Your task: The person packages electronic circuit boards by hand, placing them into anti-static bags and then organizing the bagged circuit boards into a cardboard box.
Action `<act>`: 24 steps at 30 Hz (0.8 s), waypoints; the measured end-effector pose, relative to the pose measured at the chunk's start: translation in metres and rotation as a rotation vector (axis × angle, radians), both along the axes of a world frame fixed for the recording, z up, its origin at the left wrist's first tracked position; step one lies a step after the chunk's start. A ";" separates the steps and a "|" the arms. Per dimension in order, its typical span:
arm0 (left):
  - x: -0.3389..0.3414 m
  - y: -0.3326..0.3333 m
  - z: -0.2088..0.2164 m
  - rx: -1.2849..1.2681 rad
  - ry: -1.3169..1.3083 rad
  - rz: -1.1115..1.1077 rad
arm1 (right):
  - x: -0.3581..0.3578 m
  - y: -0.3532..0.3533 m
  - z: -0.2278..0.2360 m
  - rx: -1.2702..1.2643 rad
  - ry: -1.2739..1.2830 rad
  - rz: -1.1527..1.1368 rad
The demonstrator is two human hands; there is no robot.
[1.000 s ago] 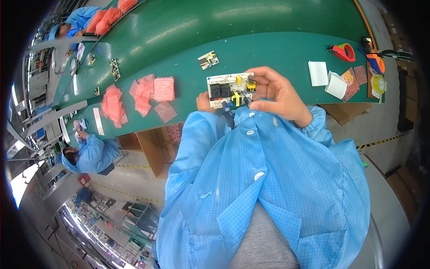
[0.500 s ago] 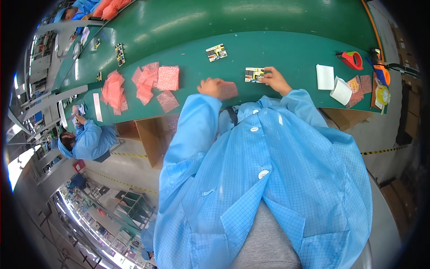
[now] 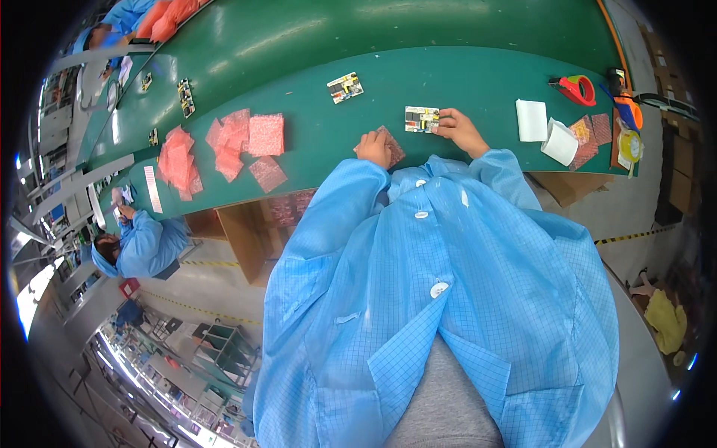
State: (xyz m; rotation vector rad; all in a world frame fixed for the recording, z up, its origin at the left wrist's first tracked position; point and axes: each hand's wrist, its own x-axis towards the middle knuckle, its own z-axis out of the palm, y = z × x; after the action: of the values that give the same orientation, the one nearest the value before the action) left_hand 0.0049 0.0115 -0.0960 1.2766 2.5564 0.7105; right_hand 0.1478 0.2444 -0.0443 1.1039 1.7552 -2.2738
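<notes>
My right hand (image 3: pixel 461 133) pinches the right edge of a small circuit board (image 3: pixel 420 119) that carries yellow, black and white parts. It is held over the green bench, close in front of me. To the left, my left hand (image 3: pixel 373 149) grips a pink bubble-wrap bag (image 3: pixel 391 143) at its left side, fingers curled over it. The bag lies tilted on the bench near its front edge, partly covered by the hand. A second circuit board (image 3: pixel 344 88) lies farther back, left of the held one.
Pink bubble bags (image 3: pixel 267 135) lie in piles at left. White pads (image 3: pixel 532 121), a red tape roll (image 3: pixel 577 90) and a yellow tape roll (image 3: pixel 630 146) are at right. More boards (image 3: pixel 186 98) sit far left. An open carton (image 3: pixel 250 239) stands below the bench; a co-worker (image 3: pixel 142 243) sits at left.
The view has shifted slightly. My left hand has moved right, and the bubble bag beneath it has turned to a slant. The right hand still holds the circuit board.
</notes>
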 end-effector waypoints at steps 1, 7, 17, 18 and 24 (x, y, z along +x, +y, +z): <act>0.002 0.002 0.001 0.051 0.028 -0.004 | -0.001 -0.001 -0.001 -0.008 0.023 0.029; 0.006 0.008 0.008 0.056 0.099 0.104 | -0.014 -0.016 -0.006 -0.029 0.081 0.127; 0.007 -0.005 0.014 0.208 -0.109 0.154 | -0.020 -0.024 -0.004 -0.011 0.056 0.173; 0.008 -0.005 0.013 0.251 -0.089 0.154 | -0.019 -0.024 -0.005 0.001 0.040 0.198; 0.009 -0.004 0.015 0.336 -0.096 0.172 | -0.019 -0.029 -0.005 -0.016 0.039 0.257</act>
State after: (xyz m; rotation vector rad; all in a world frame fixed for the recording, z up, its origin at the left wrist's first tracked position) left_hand 0.0144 0.0073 -0.0812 1.0827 2.5647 1.2483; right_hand 0.1283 0.2151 -0.0496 0.7836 1.7721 -2.1637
